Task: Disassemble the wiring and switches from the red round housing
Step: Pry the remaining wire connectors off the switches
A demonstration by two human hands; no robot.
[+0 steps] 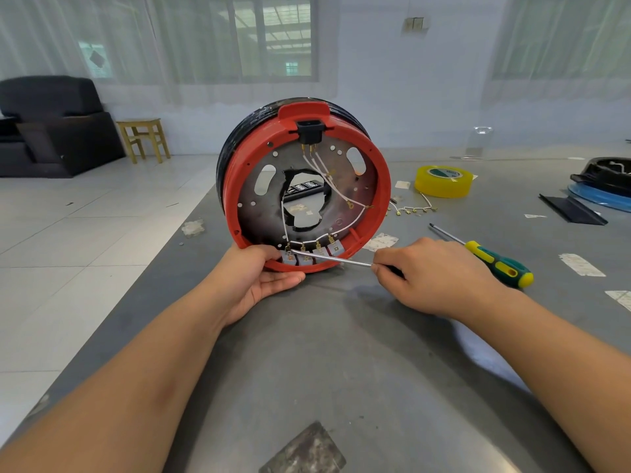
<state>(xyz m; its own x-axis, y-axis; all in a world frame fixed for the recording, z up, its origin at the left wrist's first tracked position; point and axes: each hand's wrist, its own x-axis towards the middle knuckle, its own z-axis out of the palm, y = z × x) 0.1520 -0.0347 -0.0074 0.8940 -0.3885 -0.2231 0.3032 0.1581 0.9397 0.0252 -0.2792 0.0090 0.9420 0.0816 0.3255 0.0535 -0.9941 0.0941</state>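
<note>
So, prying at the switch row — wiring still all hooked up.

Red round housing (382, 186) stands on edge on the grey table (341, 353). Left hand (263, 278) cups its bottom rim, fingers curled under. Right hand (430, 274) pinches a thin screwdriver (331, 258), tip at the leftmost of four grey switches (309, 255) — white wires (317, 165) run up to the black socket (310, 133). Next move probably needs gentle leverage so the terminal slips off. A green-yellow screwdriver (495, 262) lies nearby.

Grey table (341, 353) — on it: red housing (384, 186) on edge, yellow tape roll (443, 181), green-yellow screwdriver (495, 264), loose wire bits (415, 209).
</note>
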